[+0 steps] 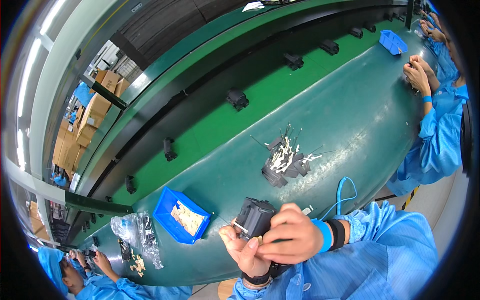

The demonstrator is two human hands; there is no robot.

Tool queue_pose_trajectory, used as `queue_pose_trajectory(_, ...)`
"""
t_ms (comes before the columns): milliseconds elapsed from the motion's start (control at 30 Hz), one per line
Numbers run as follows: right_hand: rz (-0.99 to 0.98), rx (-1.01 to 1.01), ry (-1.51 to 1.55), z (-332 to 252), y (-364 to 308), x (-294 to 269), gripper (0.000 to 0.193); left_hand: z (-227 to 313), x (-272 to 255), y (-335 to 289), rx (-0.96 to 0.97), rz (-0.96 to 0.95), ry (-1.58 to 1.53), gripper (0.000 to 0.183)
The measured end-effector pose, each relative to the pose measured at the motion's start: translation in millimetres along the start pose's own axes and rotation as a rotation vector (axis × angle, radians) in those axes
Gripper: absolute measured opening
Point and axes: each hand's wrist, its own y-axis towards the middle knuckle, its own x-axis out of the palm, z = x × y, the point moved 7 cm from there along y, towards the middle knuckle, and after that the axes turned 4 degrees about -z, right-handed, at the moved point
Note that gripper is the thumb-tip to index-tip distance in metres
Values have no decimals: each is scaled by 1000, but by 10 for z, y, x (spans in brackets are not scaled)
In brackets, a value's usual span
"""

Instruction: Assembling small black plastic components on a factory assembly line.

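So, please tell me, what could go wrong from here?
The thin white-sleeved wire by the black plastic housing could catch on the left hand and bend. White wire ends bunch over the pile of black parts, so lifting one might drag others. The looped blue cord near the right hand might snag.

left hand (244,251) holds black device (257,215); right hand (294,235) against it; blue bin (167,226) nearby
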Motion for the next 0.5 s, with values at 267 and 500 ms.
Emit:
queue_pose_trajectory(267, 61, 275, 56, 262, 14, -63, 19, -9, 57, 29, 50, -147, -98, 52)
queue_pose_trajectory(500, -13, 335, 125, 317, 31, -27, 14, 38, 7, 14, 200, -177, 116, 55)
